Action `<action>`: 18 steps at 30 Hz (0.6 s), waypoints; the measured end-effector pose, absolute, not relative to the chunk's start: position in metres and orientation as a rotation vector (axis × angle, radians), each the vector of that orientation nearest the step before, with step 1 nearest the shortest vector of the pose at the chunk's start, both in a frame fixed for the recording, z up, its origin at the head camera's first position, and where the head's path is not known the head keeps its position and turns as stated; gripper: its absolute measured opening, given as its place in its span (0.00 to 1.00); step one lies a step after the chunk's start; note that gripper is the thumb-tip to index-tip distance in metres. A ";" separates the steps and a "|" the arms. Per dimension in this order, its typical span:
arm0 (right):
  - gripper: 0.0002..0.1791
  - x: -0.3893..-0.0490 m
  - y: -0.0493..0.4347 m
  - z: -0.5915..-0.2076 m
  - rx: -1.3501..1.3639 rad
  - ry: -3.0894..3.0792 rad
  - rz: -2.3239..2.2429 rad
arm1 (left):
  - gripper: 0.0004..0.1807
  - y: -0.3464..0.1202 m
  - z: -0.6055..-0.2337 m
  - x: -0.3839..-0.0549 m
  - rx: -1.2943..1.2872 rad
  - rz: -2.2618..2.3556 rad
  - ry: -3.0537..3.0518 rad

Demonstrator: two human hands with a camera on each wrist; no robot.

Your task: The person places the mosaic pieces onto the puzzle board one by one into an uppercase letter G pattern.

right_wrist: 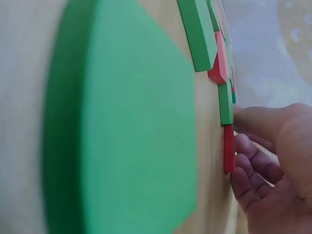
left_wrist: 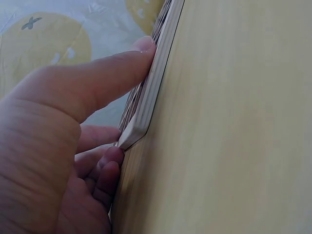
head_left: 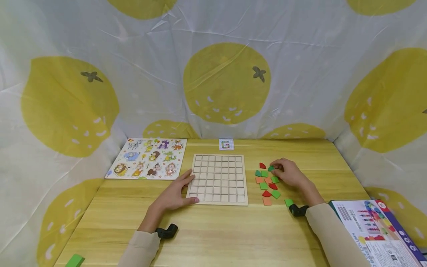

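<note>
A wooden grid board (head_left: 217,182) lies at the middle of the table. My left hand (head_left: 174,192) rests against its left side, fingers and thumb spread apart along the edge. In the left wrist view the straight thumb presses the board's rim (left_wrist: 155,83), and the other fingers touch near the corner. To the board's right, my right hand (head_left: 289,172) pinches a small dark green piece (head_left: 271,168) between thumb and fingertips. Around it lie red quarter-round pieces (head_left: 266,193), green square tiles (head_left: 264,185) and orange tiles (head_left: 267,201). One green tile (right_wrist: 141,122) looms close in the right wrist view.
Behind the board lies a small pattern card (head_left: 226,144). An animal puzzle board (head_left: 148,159) is at the back left. A printed toy box (head_left: 377,230) sits at the right front, and a green block (head_left: 75,260) at the left front. Patterned cloth (head_left: 227,81) surrounds the table.
</note>
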State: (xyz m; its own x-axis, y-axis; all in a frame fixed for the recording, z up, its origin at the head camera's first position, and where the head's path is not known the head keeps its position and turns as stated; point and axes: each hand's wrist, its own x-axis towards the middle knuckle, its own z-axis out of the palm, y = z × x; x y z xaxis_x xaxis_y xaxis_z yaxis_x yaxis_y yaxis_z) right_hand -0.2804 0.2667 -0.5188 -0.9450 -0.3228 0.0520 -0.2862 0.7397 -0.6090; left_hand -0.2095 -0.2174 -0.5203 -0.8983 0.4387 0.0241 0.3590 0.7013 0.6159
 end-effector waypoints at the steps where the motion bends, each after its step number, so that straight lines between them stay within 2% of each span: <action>1: 0.15 -0.281 0.267 -0.519 -0.497 2.873 -1.009 | 0.54 -0.218 -0.521 -0.209 0.651 0.971 2.783; 11: 0.14 -0.284 0.269 -0.517 -0.431 2.858 -1.038 | 0.55 -0.215 -0.525 -0.211 0.650 0.946 2.811; 18: 0.16 -0.284 0.249 -0.507 -0.468 2.832 -1.107 | 0.56 -0.215 -0.526 -0.211 0.645 0.912 2.817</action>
